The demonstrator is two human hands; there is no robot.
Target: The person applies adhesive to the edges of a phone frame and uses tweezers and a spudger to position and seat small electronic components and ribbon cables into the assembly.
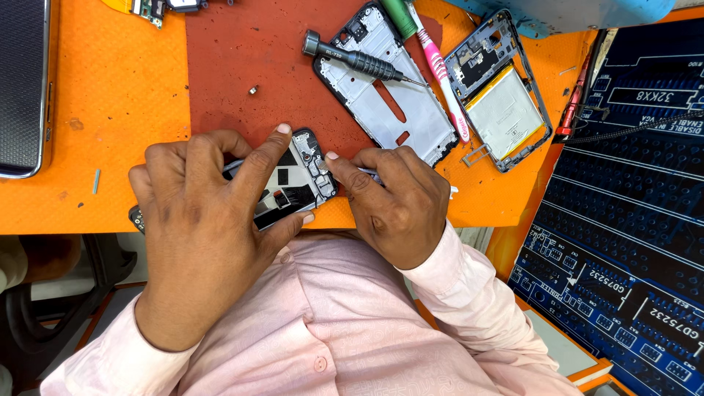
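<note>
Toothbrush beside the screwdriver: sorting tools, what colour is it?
Pink and white toothbrush, head view.

This is a phone repair workshop, seen at a bench. The worktop (117, 110) is covered in an orange mat with a darker red mat (242, 66) laid over its middle, and opened phones lie about on it: a bare silver mid-frame (385, 103) with a small precision screwdriver (352, 59) resting across it, and to its right a second frame with its flat battery (504, 110) exposed. A pink toothbrush (440, 73) lies between them, a loose screw (253, 90) sits on the red mat, and a blue mat printed like a circuit board (623, 220) covers the right side.
</note>
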